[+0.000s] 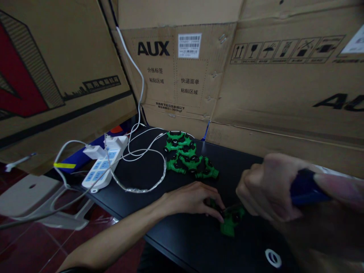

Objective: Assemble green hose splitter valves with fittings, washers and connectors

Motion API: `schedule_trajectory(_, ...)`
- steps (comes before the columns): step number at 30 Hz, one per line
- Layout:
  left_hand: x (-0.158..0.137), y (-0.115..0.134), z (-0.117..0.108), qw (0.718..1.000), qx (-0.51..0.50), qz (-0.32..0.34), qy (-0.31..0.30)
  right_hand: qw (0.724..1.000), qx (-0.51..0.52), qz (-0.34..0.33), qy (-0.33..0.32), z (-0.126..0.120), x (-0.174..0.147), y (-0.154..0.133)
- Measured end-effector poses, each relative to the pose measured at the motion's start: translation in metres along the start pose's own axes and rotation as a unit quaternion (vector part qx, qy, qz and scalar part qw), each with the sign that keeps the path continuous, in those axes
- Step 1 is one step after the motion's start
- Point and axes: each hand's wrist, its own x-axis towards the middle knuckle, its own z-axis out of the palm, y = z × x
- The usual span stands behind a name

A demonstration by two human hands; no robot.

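Observation:
On the black table, my left hand [196, 201] grips a green Y-shaped hose splitter [228, 226] with black parts, its fingers closed around the left side. My right hand [267, 185] is wrapped around a screwdriver [308, 189] with a blue and black handle. A thin metal shaft runs from below this hand toward the splitter; whether its tip touches is blurred. Farther back, several more green splitters [189, 161] lie in a cluster. A small white ring [273, 258] lies near the front edge, below my right hand.
A white power strip [105, 167] with plugged-in adapters lies at the table's left edge. Loose white cables [142, 151] loop beside the splitters. Large cardboard boxes [182, 76] wall off the back and the left. A pale plastic stool [31, 193] stands on the floor at left.

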Motion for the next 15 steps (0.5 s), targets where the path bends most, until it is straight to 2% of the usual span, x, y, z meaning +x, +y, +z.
schedule_trajectory(2,0.0,0.0,0.0,1.0,0.007,0.008,0.004,0.991,-0.01,-0.049,0.127,0.016,0.002,0.0)
schedule_trajectory(5,0.0,0.0,0.0,1.0,0.006,0.022,-0.003,0.928,-0.061,-0.157,0.332,0.04,0.005,0.007)
schedule_trajectory(6,0.0,0.0,0.0,1.0,0.005,0.026,-0.004,0.91,-0.073,-0.175,0.369,0.046,0.005,0.009)
schedule_trajectory(7,0.0,0.0,0.0,1.0,0.002,0.028,-0.003,0.903,-0.08,-0.179,0.381,0.049,0.005,0.011)
schedule_trajectory(8,0.0,-0.001,0.0,1.0,0.001,0.026,-0.001,0.91,-0.082,-0.17,0.368,0.05,0.004,0.012)
schedule_trajectory(10,0.0,-0.001,0.001,1.0,-0.001,0.018,0.001,0.945,-0.078,-0.132,0.288,0.043,0.003,0.012)
schedule_trajectory(13,-0.001,-0.001,0.0,1.0,0.007,0.01,0.0,0.992,-0.06,-0.079,0.077,0.022,0.003,0.007)
schedule_trajectory(15,-0.002,0.002,-0.002,1.0,0.02,0.009,-0.001,0.995,-0.046,-0.067,-0.057,0.005,0.002,0.002)
